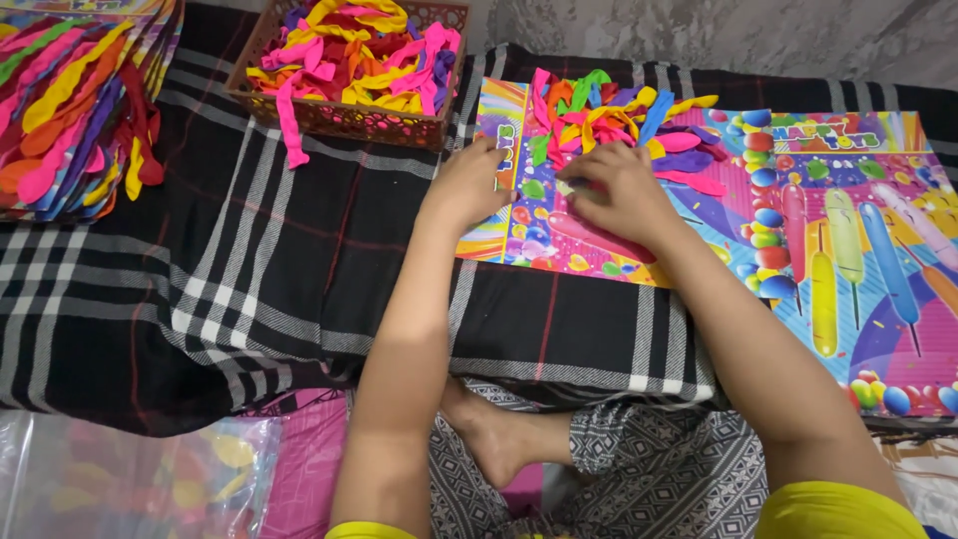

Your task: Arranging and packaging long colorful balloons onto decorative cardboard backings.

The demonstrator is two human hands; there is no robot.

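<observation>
A glossy printed card sheet (858,250) with balloon pictures lies on a black-and-white checked cloth (259,269). A loose pile of uninflated long balloons (609,115) in many colours rests on the sheet's far left part. My left hand (467,185) presses on the sheet's left edge, fingers curled, holding nothing visible. My right hand (619,195) lies on the sheet just below the pile, fingertips pinching at a pink balloon (584,232) that stretches along the sheet under the hand.
A brown woven basket (344,118) full of long balloons stands at the back, left of the sheet. Stacked cards with balloons fixed on them (70,100) fill the far left. Plastic bags of balloons (130,479) lie at bottom left, my foot (489,439) below the cloth.
</observation>
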